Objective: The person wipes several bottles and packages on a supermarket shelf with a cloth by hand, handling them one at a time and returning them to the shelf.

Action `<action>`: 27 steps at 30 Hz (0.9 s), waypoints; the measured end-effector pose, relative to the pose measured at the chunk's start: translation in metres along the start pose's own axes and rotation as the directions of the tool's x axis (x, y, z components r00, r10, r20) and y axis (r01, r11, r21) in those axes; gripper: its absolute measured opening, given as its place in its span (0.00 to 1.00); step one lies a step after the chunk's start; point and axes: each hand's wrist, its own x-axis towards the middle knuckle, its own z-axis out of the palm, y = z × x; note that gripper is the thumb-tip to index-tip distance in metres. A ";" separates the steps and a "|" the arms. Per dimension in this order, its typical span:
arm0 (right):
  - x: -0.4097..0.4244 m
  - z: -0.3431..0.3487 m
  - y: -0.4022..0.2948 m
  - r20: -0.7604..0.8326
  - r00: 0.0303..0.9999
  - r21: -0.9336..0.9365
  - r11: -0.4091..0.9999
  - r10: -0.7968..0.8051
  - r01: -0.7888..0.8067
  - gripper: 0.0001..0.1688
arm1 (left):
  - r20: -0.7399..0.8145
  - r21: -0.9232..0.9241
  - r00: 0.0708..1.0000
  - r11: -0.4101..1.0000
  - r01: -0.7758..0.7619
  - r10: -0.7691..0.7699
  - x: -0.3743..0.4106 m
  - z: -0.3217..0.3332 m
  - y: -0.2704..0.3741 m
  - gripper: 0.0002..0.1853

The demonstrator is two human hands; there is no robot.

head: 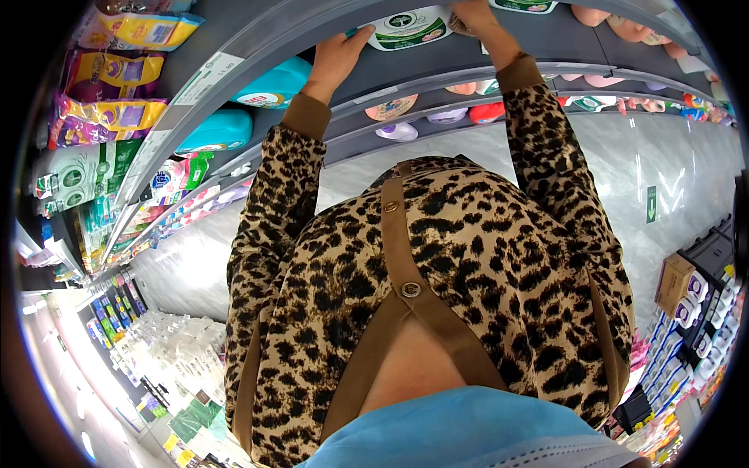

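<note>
My left hand (339, 58) reaches up to a dark grey shelf. Its thumb points at a white bottle with a green label (409, 29), and its other fingers are mostly hidden, so its grip cannot be made out. On the other side of that bottle is my right hand (480, 20), cut off by the top of the picture. A crumpled brownish cloth (461, 24) shows under its fingers, close to the bottle's end. Both arms wear leopard-print sleeves with brown cuffs.
Teal bottles (275, 85) stand left of my left hand, behind a shelf edge with price labels (208, 76). Farther left hang bagged products (117, 67). Lower shelves hold pink bottles (392, 107). Behind me on the right, a cardboard box (674, 284) sits by another rack.
</note>
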 end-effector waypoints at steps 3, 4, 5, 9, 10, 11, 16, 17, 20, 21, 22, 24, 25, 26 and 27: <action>-0.007 0.029 -0.002 -0.184 0.972 -0.254 0.962 -0.146 0.096 0.19 | -0.057 -0.149 0.998 0.989 0.018 -0.027 0.010 0.002 0.019 0.30; -0.004 0.045 0.009 -0.076 0.997 -0.058 0.998 0.029 -0.034 0.21 | -0.097 -0.156 0.995 0.987 -0.036 0.021 0.014 0.008 0.013 0.30; -0.002 0.053 0.016 0.059 0.982 0.126 0.975 0.179 -0.185 0.23 | -0.137 -0.161 0.988 0.983 -0.092 0.071 0.021 0.019 -0.002 0.29; -0.004 -0.018 -0.078 0.137 0.880 0.754 0.528 0.456 -0.391 0.18 | -0.308 -0.317 0.948 0.932 -0.176 0.075 0.000 0.019 0.018 0.28; 0.000 -0.054 -0.101 0.304 0.806 0.648 0.510 0.508 -0.566 0.18 | -0.313 -0.248 0.946 0.955 -0.163 0.080 -0.008 0.020 0.015 0.29; -0.002 -0.049 -0.101 0.124 0.891 0.683 0.614 0.437 -0.396 0.20 | -0.363 -0.311 0.928 0.929 -0.199 0.077 -0.015 0.026 0.012 0.30; -0.009 -0.047 -0.101 -0.069 0.935 0.704 0.681 0.347 -0.200 0.24 | -0.457 -0.330 0.886 0.909 -0.254 0.082 -0.024 0.041 0.011 0.32; -0.007 -0.048 -0.102 -0.042 0.932 0.729 0.649 0.360 -0.217 0.24 | -0.462 -0.278 0.882 0.930 -0.240 0.089 -0.024 0.040 0.007 0.31; -0.023 -0.033 -0.103 -0.179 0.913 0.738 0.664 0.367 -0.122 0.22 | -0.387 -0.376 0.922 0.912 -0.162 0.004 -0.037 0.033 0.031 0.30; -0.025 -0.034 -0.106 -0.116 0.916 0.740 0.648 0.383 -0.178 0.22 | -0.392 -0.364 0.920 0.921 -0.137 -0.019 -0.042 0.032 0.033 0.29; -0.029 -0.037 -0.107 -0.052 0.916 0.739 0.632 0.399 -0.233 0.22 | -0.397 -0.353 0.917 0.929 -0.112 -0.040 -0.047 0.033 0.035 0.29; -0.036 -0.036 -0.108 -0.003 0.920 0.732 0.628 0.393 -0.266 0.21 | -0.407 -0.334 0.911 0.939 -0.087 -0.061 -0.057 0.033 0.040 0.28; -0.039 -0.033 -0.107 -0.018 0.928 0.730 0.639 0.373 -0.243 0.21 | -0.413 -0.327 0.909 0.941 -0.087 -0.059 -0.061 0.034 0.042 0.27; -0.043 -0.030 -0.106 -0.033 0.935 0.727 0.650 0.353 -0.220 0.20 | -0.418 -0.320 0.907 0.943 -0.088 -0.057 -0.066 0.034 0.045 0.27; -0.044 -0.034 -0.108 0.060 0.926 0.769 0.575 0.372 -0.280 0.19 | -0.434 -0.285 0.900 0.954 -0.087 -0.048 -0.070 0.032 0.046 0.27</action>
